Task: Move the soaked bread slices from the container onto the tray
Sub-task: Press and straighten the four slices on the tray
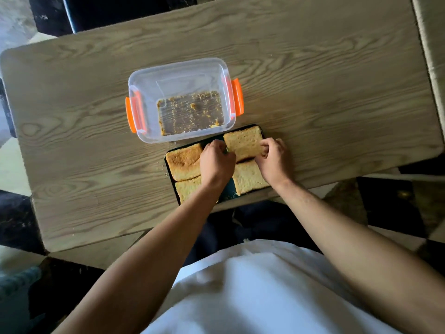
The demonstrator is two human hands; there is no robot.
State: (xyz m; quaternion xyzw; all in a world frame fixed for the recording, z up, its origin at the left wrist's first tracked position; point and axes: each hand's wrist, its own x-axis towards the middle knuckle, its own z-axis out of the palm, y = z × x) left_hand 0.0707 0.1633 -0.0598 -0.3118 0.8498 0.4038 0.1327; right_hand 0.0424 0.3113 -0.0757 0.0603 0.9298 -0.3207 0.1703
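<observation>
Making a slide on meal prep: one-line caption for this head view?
Both hands, left hand and right hand, lower the fourth bread slice onto the tray beside the emptied container.

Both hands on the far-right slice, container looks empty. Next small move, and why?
Probably lower the far-right slice flat onto the tray and let go. Left hand and right hand pinch its near corners; the container holds only crumbs and three slices already lie flat.

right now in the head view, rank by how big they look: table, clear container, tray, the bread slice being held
1. table
2. clear container
3. tray, close to the container, and hands and bread cover much of it, so unsure
4. bread slice, held by left hand and right hand
</observation>
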